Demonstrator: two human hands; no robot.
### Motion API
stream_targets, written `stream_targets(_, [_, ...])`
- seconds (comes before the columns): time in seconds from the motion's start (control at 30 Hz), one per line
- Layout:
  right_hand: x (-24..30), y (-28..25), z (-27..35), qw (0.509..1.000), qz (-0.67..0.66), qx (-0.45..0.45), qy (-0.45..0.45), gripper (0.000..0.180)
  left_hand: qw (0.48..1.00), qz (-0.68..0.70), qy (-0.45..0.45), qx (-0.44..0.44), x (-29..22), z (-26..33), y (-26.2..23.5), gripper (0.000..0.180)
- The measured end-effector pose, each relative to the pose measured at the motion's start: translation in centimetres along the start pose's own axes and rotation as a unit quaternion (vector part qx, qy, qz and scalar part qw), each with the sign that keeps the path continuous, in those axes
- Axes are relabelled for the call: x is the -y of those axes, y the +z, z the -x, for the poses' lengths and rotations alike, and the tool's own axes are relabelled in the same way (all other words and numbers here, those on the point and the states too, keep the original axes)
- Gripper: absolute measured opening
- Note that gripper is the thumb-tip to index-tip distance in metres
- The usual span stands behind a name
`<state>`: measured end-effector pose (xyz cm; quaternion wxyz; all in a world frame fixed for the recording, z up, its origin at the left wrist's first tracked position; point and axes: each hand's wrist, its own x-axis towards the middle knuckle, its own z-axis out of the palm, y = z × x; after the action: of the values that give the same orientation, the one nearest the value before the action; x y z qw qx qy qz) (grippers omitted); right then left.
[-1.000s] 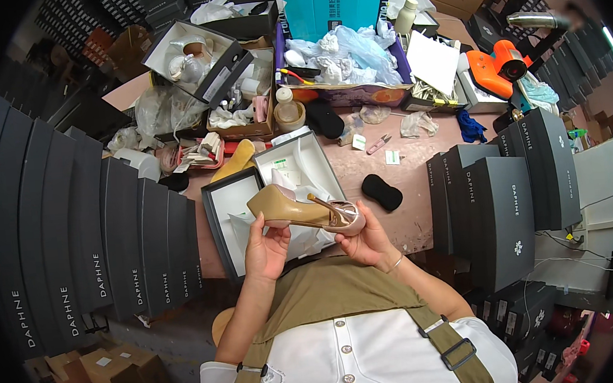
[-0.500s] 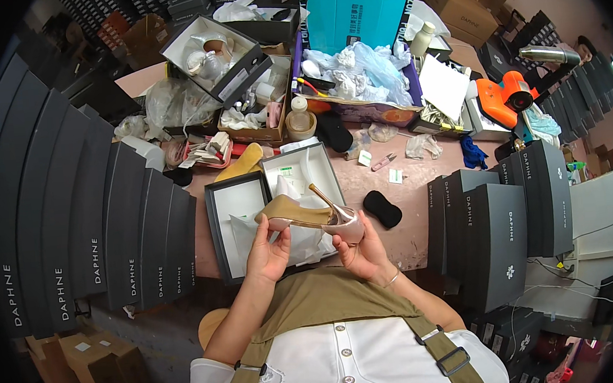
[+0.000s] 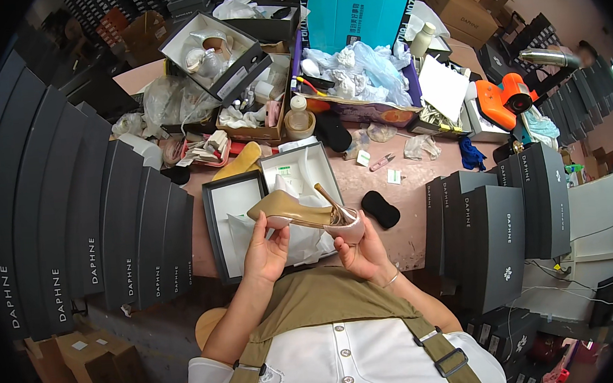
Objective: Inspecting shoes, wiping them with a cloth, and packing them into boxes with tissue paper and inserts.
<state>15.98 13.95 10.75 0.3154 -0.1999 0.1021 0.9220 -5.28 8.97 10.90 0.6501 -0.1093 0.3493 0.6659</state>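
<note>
Head view: a tan high-heeled shoe [image 3: 301, 210] lies sole-up with its long axis crosswise over the open shoebox [image 3: 231, 226] at the desk's near edge, left hand [image 3: 266, 248] clamped on its toe, right hand [image 3: 360, 248] clamped on its heel end.

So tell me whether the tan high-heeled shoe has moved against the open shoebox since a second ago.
Cannot tell. The tan high-heeled shoe, held by the left hand and right hand, hangs over the open shoebox as before; the camera itself shifted.
</note>
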Motion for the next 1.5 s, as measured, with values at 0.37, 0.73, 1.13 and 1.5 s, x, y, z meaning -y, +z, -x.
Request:
stream_targets(0.37, [-1.5, 0.7, 1.4, 0.992, 0.12, 0.033, 0.031, 0.054, 0.963, -0.181, 0.009, 0.201, 5.2, 2.1, 5.0, 0.055])
stream_targets(0.73, [-0.2, 2.6, 3.9, 0.834, 0.533, 0.001, -0.144, 0.022, 0.954, -0.246, 0.051, 0.165, 3.8, 3.4, 3.8, 0.028])
stream_targets(1.13, [-1.3, 2.7, 1.9, 0.734, 0.661, 0.005, -0.157, 0.031, 0.896, -0.402, 0.077, 0.172, 5.0, 2.5, 1.5, 0.027])
stream_targets(1.5, [-0.6, -2.1, 2.2, 0.933, 0.314, 0.025, -0.172, 0.047, 0.878, -0.4, -0.053, 0.259, 2.8, 2.2, 3.9, 0.033])
